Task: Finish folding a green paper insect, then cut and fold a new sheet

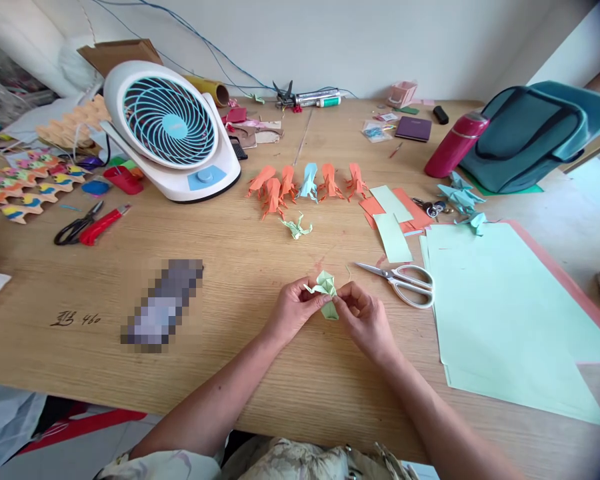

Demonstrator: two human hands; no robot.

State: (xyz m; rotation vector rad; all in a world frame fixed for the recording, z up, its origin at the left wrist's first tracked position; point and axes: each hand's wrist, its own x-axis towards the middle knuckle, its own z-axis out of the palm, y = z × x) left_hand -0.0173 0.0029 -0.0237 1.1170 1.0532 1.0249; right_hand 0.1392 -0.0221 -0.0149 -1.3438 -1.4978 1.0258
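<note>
A pale green origami figure (pixel 326 283), partly folded, is held up between my two hands just above the table. My left hand (pixel 296 308) pinches its left side between thumb and fingers. From the other side my right hand (pixel 361 313) grips it with thumb and forefinger. A thin folded strip sticks out to the left, over my left fingers, and a wider flap hangs below. Beyond it lies another green origami figure (pixel 297 228) with thin legs. White-handled scissors (pixel 407 281) lie spread to the right of my right hand.
Orange origami figures (pixel 330 181) and a blue one (pixel 309 181) stand in a row behind. Green strips (pixel 393 237), large green sheets (pixel 500 313) and a red bottle (pixel 455 145) are at right. A fan (pixel 175 133), a red cutter (pixel 100 227) and a blurred-out object (pixel 165 303) are at left.
</note>
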